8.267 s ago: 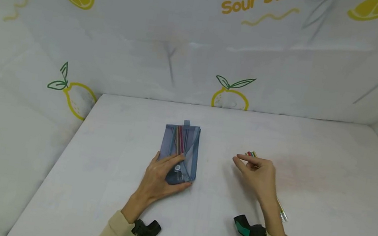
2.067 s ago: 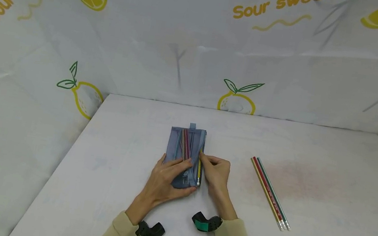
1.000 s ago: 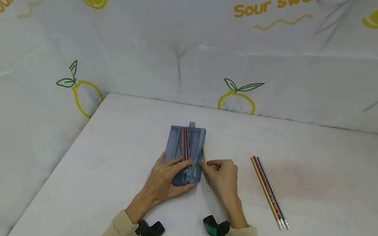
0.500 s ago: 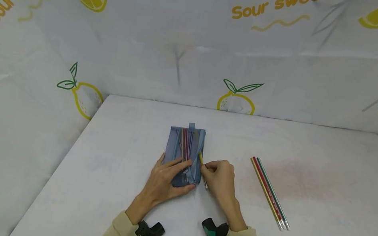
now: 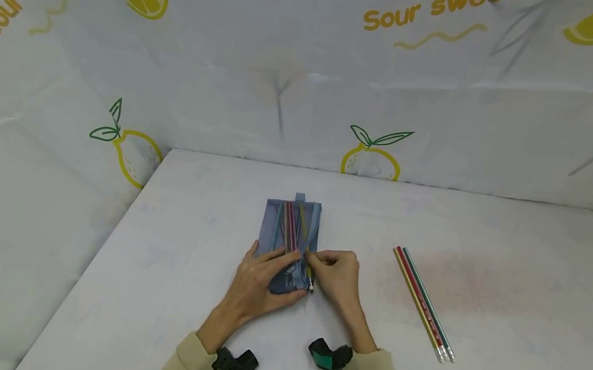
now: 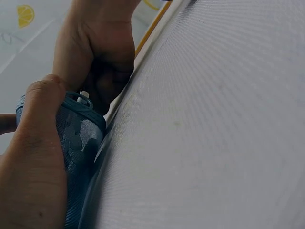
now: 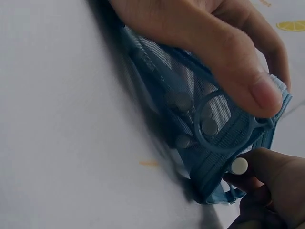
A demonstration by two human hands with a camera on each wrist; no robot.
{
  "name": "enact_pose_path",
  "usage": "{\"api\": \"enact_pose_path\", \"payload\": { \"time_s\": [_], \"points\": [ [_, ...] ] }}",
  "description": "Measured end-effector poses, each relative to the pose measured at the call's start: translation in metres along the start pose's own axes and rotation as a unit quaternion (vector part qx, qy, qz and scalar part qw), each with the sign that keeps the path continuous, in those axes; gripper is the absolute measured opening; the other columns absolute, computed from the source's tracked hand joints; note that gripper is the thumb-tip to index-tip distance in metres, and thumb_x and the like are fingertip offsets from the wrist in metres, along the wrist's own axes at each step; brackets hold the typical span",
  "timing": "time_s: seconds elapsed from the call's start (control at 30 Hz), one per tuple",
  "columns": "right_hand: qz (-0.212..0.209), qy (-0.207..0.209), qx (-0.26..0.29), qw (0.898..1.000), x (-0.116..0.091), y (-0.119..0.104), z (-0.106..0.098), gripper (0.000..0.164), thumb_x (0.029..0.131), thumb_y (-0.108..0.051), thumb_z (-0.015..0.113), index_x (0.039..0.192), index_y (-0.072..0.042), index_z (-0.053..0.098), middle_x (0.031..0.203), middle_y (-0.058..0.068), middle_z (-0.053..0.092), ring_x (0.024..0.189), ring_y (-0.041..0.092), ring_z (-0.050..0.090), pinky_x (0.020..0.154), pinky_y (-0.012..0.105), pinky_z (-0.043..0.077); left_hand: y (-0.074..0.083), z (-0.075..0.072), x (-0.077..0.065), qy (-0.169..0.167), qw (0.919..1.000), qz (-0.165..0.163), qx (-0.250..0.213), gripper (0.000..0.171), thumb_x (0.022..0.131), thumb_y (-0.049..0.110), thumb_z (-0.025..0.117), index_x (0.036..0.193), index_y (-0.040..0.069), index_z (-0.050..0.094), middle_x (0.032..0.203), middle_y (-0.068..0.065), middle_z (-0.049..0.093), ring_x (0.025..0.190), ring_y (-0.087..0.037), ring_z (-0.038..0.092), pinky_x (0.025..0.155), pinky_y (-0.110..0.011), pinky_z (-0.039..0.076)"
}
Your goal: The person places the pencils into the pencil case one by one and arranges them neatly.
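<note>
A blue mesh pencil case lies on the table in the head view, with several pencils showing through it. My left hand holds it down near its lower end, thumb along the near edge. At the case's right edge, my right hand pinches a yellow pencil, whose far part shows through the mesh. Its eraser end sticks out by the zipper in the right wrist view. Pencil ends and a blue ring appear there inside or against the mesh; the left thumb lies above them.
Gold, red and green pencils lie side by side on the white table, right of my right hand. A white backdrop with lemon prints rises behind the table's back edge.
The loose bundle has lost a pencil since the earliest frame. A second ago the yellow pencil slanted outside the case's right edge; now it has moved left, partly inside. My left hand stays put.
</note>
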State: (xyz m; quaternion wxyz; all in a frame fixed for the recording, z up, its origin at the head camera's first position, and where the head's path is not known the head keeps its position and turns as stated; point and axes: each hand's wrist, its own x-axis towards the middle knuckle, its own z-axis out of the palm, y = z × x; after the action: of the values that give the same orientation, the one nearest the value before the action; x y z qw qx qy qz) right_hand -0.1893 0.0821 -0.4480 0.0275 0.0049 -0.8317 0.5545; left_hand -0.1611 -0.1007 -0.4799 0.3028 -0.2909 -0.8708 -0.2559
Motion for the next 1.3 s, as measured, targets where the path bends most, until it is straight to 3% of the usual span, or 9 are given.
{"api": "enact_pose_path", "payload": {
  "time_s": [0.47,1.0,1.17,1.3],
  "points": [
    [0.023,-0.013,0.044,0.999,-0.002,-0.004,0.002,0.014,0.088,-0.006,0.072,0.087,0.006,0.08,0.074,0.019,0.076,0.052,0.002,0.054,0.05,0.017,0.041,-0.001,0.0,-0.001,0.006,0.9999,0.011,0.005,0.065,0.096,0.067,0.048,0.132,0.017,0.066,0.119,-0.005,0.078,0.109,-0.032,0.075,0.099,-0.077,0.045],
    [0.019,-0.032,0.032,0.999,0.003,-0.003,0.005,0.014,0.087,-0.001,0.068,0.089,0.007,0.08,0.079,0.02,0.077,0.057,0.003,0.055,0.052,0.017,0.043,0.0,-0.001,0.001,0.005,0.9999,0.008,0.008,0.065,0.096,0.068,0.048,0.132,0.017,0.066,0.117,-0.005,0.078,0.109,-0.033,0.075,0.099,-0.077,0.045],
    [0.064,-0.01,0.061,0.996,0.002,-0.006,0.008,0.016,0.086,0.0,0.067,0.091,0.009,0.079,0.083,0.019,0.078,0.065,0.003,0.058,0.058,0.016,0.046,0.0,-0.001,0.0,0.005,1.0,0.005,0.004,0.065,0.093,0.068,0.054,0.133,0.018,0.066,0.12,-0.005,0.078,0.11,-0.034,0.074,0.099,-0.077,0.044],
    [0.086,-0.004,0.09,0.992,-0.001,-0.009,0.011,0.018,0.085,0.004,0.062,0.089,0.012,0.078,0.071,0.008,0.073,0.062,0.004,0.054,0.054,0.017,0.043,0.001,0.0,-0.001,0.001,1.0,0.003,-0.006,0.065,0.092,0.068,0.058,0.134,0.019,0.065,0.125,-0.004,0.076,0.113,-0.034,0.073,0.101,-0.078,0.043]
  ]
}}
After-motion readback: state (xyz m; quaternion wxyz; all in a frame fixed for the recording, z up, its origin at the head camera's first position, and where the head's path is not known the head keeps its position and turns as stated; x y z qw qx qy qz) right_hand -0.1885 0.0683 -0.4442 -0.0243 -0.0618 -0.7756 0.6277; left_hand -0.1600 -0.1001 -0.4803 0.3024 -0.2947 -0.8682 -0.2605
